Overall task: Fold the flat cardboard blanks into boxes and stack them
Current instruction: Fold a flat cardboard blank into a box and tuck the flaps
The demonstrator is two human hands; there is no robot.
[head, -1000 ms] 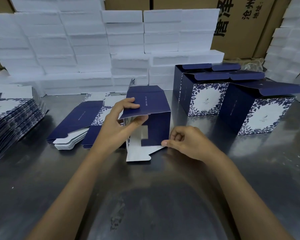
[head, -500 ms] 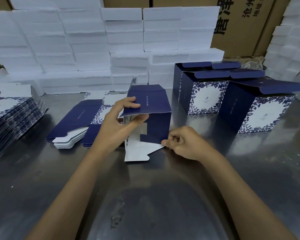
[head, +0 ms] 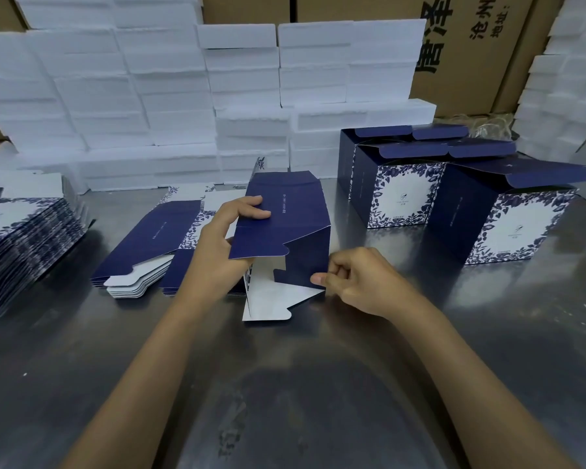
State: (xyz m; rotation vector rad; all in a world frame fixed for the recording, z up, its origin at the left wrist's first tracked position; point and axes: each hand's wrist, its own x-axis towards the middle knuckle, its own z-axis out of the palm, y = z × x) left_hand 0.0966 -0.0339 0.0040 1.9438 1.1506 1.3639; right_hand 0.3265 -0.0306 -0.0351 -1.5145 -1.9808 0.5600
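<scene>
Head view of a steel counter [head: 487,350] during box assembly. At centre stands a half-erected navy box [head: 285,228], its white-lined bottom flaps splayed toward the viewer on the counter. The left hand [head: 220,245] grasps the upper panel, fingers curled over its top face and thumb beneath. The right hand [head: 359,282] pinches the lower right corner of the side flap between thumb and forefinger, the other fingers curled. A line of small pale lettering runs along the box's top panel; it is too small to read.

Left of the box, touching the left wrist, lies a small pile of flat blanks [head: 149,245], navy with blue leaf borders. A taller stack of flat blanks [head: 24,238] sits at the far left edge. To the right, three finished boxes [head: 508,218] stand together with lids raised; each front bears a white panel framed by blue foliage, with a small emblem, its caption illegible.

Behind, white foam slabs [head: 132,96] are stacked in rows. Brown shipping cartons [head: 471,45] carry black Chinese print, including "沧州" and "地址:".
</scene>
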